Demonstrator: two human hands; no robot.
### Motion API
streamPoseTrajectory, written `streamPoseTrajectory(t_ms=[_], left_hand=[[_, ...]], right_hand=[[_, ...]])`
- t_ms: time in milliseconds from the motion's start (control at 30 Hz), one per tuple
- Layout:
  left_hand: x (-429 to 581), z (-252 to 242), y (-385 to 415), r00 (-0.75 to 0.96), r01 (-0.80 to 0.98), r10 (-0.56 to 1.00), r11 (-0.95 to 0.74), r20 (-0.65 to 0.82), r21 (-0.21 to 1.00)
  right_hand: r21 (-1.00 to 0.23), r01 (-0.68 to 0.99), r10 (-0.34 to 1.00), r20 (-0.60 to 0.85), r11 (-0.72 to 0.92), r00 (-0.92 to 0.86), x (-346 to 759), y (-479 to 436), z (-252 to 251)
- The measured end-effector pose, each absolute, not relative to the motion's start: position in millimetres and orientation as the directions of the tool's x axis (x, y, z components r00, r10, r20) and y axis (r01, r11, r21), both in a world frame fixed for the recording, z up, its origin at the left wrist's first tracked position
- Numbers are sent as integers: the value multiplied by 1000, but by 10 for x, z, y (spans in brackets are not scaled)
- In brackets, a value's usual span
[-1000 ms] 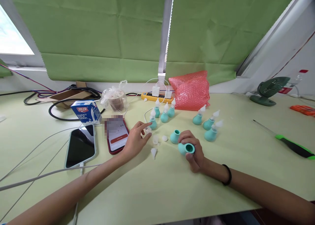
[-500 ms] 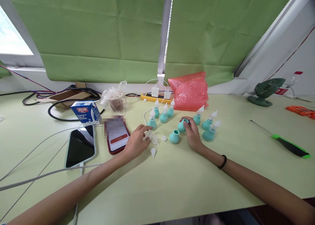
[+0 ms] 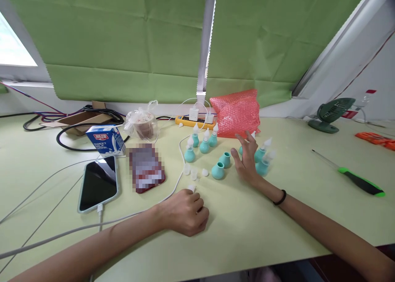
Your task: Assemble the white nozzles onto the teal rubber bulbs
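Note:
My left hand (image 3: 187, 212) rests low on the table with its fingers curled; what it holds, if anything, is hidden. Just beyond its knuckles a white cone-shaped nozzle tip (image 3: 191, 188) shows in part. My right hand (image 3: 246, 160) is raised with fingers spread and nothing in them. Left of it stand two open-necked teal rubber bulbs (image 3: 218, 171) (image 3: 226, 160). Small clear plastic pieces (image 3: 194, 174) and a white disc (image 3: 205, 172) lie beside these. Several bulbs with nozzles fitted (image 3: 204, 146) stand behind, and others (image 3: 262, 167) at right, partly covered by my right hand.
On the left are two phones (image 3: 98, 183) (image 3: 147, 167), a milk carton (image 3: 106, 140) and a charging cable (image 3: 177, 179). At the back lie a power strip (image 3: 182, 121) and red bubble wrap (image 3: 236, 113). A screwdriver (image 3: 361, 181) and a green fan (image 3: 331, 113) are on the right.
My left hand has drawn back toward me from the clear pieces and curled up beside the white nozzle tip. My right hand has let go of a teal bulb, lifted and opened.

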State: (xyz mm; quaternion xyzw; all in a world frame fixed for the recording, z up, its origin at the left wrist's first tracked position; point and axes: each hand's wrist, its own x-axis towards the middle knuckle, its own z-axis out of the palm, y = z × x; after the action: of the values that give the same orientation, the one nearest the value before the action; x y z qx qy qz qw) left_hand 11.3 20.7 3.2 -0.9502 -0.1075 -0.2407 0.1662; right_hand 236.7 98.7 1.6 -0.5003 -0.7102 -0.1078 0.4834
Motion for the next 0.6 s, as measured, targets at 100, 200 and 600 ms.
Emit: streamPoseTrajectory(t_ms=[100, 200, 600], left_hand=[[140, -31, 215, 897, 337, 220, -902, 384, -271], [136, -50, 245, 896, 383, 284, -883, 342, -271], [131, -49, 251, 884, 428, 329, -855, 332, -293]], right_hand=[[-181, 906, 598, 796, 382, -93, 2427, 1067, 43], [-89, 955, 625, 773, 282, -112, 2482, 1139, 63], [-134, 978, 814, 578, 157, -52, 2596, 1287, -117]])
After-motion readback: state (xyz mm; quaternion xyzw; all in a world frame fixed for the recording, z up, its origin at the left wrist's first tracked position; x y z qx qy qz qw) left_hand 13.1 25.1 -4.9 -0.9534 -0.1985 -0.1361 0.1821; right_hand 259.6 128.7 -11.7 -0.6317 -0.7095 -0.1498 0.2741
